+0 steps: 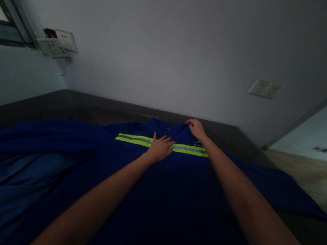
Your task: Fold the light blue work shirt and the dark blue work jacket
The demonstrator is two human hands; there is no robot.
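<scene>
A dark blue work jacket [158, 196] with a yellow-and-grey reflective stripe [134, 139] lies spread flat on a dark table [77, 107]. My left hand [159, 147] rests flat on the chest of the jacket, fingers stretched out over the stripe. My right hand [196, 128] reaches further, to the collar [168, 127] at the far end, with its fingers curled on the collar's edge. Both forearms stretch out over the jacket.
More blue fabric [23, 165] lies bunched at the left of the table. A pale wall stands behind, with a socket plate [266, 88] at the right and loose socket plates [57, 42] at the upper left. Wooden floor [311, 177] shows at the right.
</scene>
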